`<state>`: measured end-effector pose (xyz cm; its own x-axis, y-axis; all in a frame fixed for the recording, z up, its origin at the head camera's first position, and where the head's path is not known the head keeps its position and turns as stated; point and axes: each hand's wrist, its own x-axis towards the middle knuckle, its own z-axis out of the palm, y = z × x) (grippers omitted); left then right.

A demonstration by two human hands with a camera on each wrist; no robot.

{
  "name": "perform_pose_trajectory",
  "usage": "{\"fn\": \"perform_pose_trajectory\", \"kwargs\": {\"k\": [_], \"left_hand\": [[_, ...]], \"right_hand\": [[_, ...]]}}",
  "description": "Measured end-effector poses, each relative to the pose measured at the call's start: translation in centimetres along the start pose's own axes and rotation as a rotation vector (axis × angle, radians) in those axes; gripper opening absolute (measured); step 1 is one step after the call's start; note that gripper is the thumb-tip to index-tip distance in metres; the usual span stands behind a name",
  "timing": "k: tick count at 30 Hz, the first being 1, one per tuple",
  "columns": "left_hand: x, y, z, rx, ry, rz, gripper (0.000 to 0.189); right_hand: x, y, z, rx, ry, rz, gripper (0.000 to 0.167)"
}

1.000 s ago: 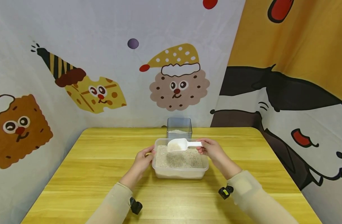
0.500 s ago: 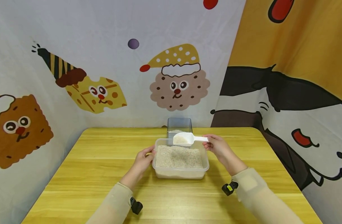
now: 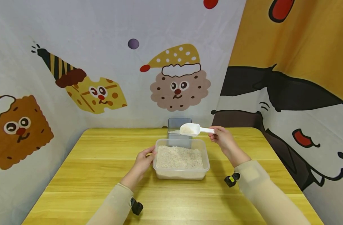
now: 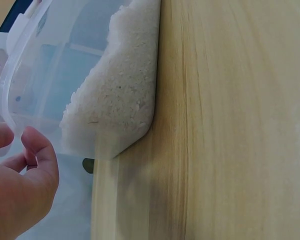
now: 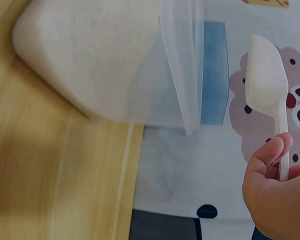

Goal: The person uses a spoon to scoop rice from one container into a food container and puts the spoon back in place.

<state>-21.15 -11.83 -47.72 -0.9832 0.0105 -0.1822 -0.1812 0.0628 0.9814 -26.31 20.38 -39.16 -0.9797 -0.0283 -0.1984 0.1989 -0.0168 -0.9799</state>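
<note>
My right hand (image 3: 224, 140) grips the handle of a white scoop (image 3: 190, 129), which carries some rice. The scoop is raised and overlaps the grey-blue transparent bin (image 3: 179, 123) at the back; a little rice shows inside that bin. In the right wrist view, thumb and fingers pinch the scoop's handle (image 5: 282, 122). My left hand (image 3: 143, 162) holds the left rim of a clear plastic container (image 3: 182, 173), filled with rice (image 3: 179, 157). In the left wrist view, thumb and fingers pinch that rim at a corner, and the rice (image 4: 115, 85) slopes against the wall.
The container and bin stand on a yellow wood-grain table (image 3: 104, 175), the bin directly behind the container near the far edge. A cartoon-printed curtain (image 3: 112, 62) hangs behind the table and along both sides. Small black cameras (image 3: 136, 207) are strapped at both wrists.
My right hand has lifted the scoop of rice from above the clear container, moving it back and to the right to the grey-blue bin. My left hand stays at the rim.
</note>
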Motion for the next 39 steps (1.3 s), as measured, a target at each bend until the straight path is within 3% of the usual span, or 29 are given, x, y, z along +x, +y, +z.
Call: {"fn": "perform_pose_trajectory", "kwargs": {"k": [9, 24, 33, 39], "left_hand": [[0.0, 0.2, -0.1, -0.007, -0.001, -0.015, 0.041], [0.1, 0.0, -0.1, 0.004, 0.001, -0.016, 0.042], [0.1, -0.1, 0.0, 0.002, 0.005, -0.012, 0.042], [0.1, -0.1, 0.0, 0.005, 0.011, -0.012, 0.042]], "right_hand": [[1.5, -0.9, -0.9, -0.059, 0.09, -0.038, 0.033], [1.9, -2.4, -0.9, -0.392, 0.197, -0.151, 0.032], [1.4, -2.8, 0.1, -0.725, 0.21, -0.403, 0.027], [0.7, -2.8, 0.9, -0.885, 0.154, -0.614, 0.025]]}}
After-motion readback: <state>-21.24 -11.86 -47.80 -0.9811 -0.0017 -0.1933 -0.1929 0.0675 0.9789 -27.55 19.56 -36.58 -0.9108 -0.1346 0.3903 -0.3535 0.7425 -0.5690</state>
